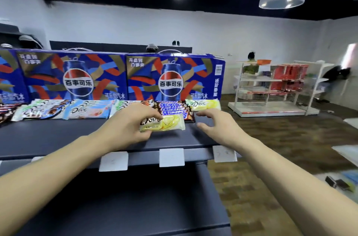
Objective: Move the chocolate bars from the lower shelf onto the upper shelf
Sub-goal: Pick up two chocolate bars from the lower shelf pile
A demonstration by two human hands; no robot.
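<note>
Your left hand [127, 127] pinches the yellow Dove bar [162, 124] by its left end, just above the upper shelf [58, 137]. Your right hand [215, 125], at 3 o'clock of the bar, has its fingers spread and holds nothing. Many bars already lie at 12 o'clock before the Pepsi boxes [77, 75]; the visible lower shelf [126, 197] shows none, so the task seems nearly done.

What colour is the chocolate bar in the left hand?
Pale yellow and white, seen in the head view: chocolate bar, left hand.
</note>
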